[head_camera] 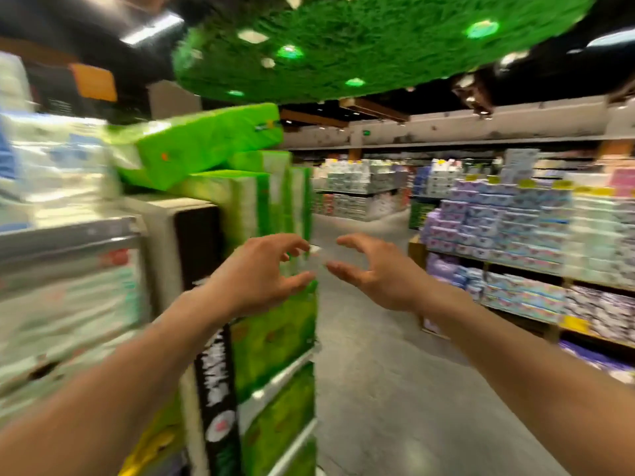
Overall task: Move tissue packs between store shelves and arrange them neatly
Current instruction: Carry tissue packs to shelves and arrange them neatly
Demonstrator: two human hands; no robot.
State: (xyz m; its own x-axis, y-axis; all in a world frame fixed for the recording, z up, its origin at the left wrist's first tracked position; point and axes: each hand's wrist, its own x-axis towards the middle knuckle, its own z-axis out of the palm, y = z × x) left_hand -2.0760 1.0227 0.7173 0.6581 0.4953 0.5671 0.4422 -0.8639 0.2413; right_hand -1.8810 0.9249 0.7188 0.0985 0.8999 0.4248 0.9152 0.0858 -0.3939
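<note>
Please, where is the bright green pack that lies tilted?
The tilted pack is at the upper left of the head view. It lies on top of the upright packs, above the left hand.

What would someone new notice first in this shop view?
The left hand and right hand reach forward at the centre, fingers curved and holding nothing. Just left of them stands a stack of bright green tissue packs, with one green pack lying tilted on top. Overhead hangs a big grassy green ceiling disc.
</note>
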